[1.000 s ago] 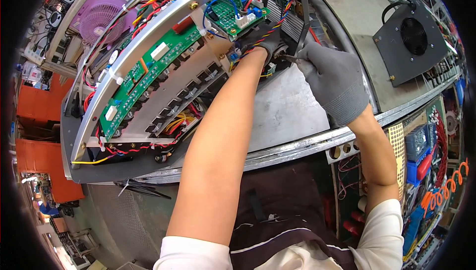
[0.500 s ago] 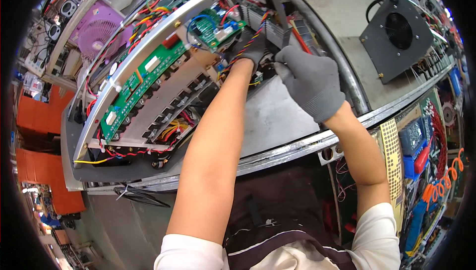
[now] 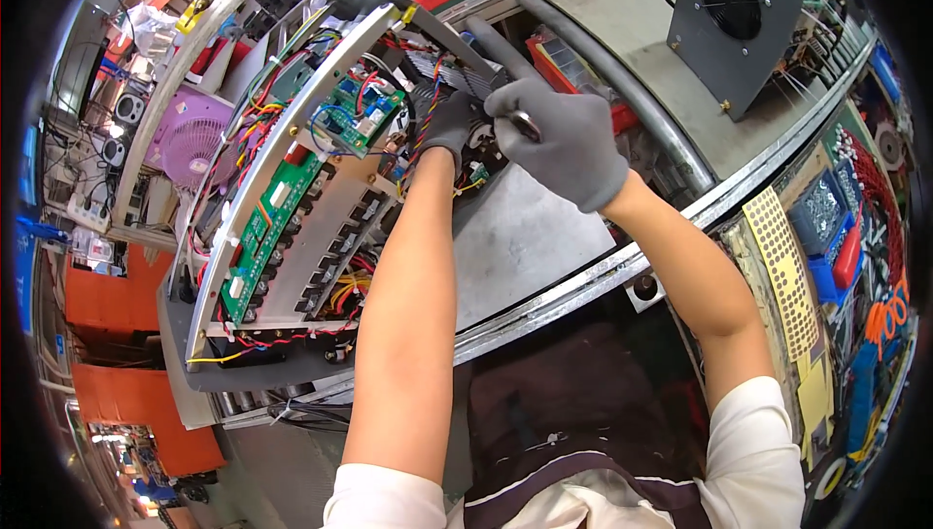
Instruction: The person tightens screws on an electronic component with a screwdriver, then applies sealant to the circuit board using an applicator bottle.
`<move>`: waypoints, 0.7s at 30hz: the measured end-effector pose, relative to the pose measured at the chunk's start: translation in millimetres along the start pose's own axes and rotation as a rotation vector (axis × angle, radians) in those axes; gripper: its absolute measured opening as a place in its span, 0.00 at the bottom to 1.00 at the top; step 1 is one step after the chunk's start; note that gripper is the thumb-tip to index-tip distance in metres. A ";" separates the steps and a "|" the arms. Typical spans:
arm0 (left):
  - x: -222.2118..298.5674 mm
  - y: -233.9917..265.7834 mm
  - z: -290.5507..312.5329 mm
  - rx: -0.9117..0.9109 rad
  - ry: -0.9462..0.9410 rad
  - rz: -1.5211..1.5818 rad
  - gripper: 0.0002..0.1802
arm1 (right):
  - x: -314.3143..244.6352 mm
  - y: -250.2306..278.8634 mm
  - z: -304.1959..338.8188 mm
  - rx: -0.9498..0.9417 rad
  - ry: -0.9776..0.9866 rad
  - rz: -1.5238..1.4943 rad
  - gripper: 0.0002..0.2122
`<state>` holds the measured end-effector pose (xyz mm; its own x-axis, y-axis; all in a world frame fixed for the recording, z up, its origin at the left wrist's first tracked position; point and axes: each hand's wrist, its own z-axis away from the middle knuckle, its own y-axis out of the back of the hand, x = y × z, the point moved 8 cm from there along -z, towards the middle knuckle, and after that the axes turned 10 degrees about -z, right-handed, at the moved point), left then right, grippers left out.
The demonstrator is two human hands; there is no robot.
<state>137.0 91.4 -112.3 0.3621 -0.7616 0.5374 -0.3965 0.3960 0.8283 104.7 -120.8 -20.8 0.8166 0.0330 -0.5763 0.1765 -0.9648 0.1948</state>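
My left hand (image 3: pixel 450 123), in a grey glove, reaches inside an open electronics chassis (image 3: pixel 289 145), behind a twisted bundle of coloured wires (image 3: pixel 428 106). Its fingertips are hidden among dark parts next to a ribbed metal heat sink (image 3: pixel 449 70). At the chassis's right end is my right hand (image 3: pixel 566 136), also gloved in grey. Its index finger stretches out toward the far left, while the other fingers curl around a small shiny metal piece (image 3: pixel 526 125), whose kind I cannot make out. Green circuit boards (image 3: pixel 277 223) line the near side of the chassis.
A dark grey panel with a round fan (image 3: pixel 731 19) stands upright at the far right. Behind my right hand lie a metal roller (image 3: pixel 632 92) and a red tray (image 3: pixel 556 68). Left of the chassis is a purple fan (image 3: pixel 191 145). Blue bins (image 3: pixel 826 223) hold small parts on the right.
The view has shifted, so the chassis appears lower. My right index finger, earlier bent in, is now stretched out, and a shiny metal piece shows in that hand. My left hand remains inside the chassis.
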 end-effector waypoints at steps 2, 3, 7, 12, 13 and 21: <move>-1.4 5.6 1.1 0.018 0.019 -0.035 0.15 | -18.0 19.3 4.0 -0.024 0.010 -0.032 0.08; 13.5 7.0 1.3 0.012 0.006 -0.028 0.15 | -20.8 45.4 8.8 0.010 -0.012 -0.030 0.09; 12.1 -5.3 1.0 -0.145 0.032 -0.078 0.21 | -16.5 137.9 58.9 0.371 -0.374 -0.207 0.09; -22.2 -22.0 -14.7 -0.216 0.196 0.046 0.28 | -24.7 249.5 152.2 0.882 -0.604 -0.152 0.12; -15.7 -20.3 -7.5 -0.246 0.235 0.040 0.29 | -31.0 280.0 168.4 0.937 -0.613 -0.054 0.13; 17.7 13.3 11.0 -0.012 0.173 0.111 0.24 | -43.9 497.2 303.2 1.058 -0.766 0.075 0.18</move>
<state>128.9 77.5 -93.5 0.4566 -0.6136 0.6442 -0.4327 0.4794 0.7635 -10.0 -681.0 -139.3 0.2259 0.1530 -0.9620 -0.6567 -0.7056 -0.2664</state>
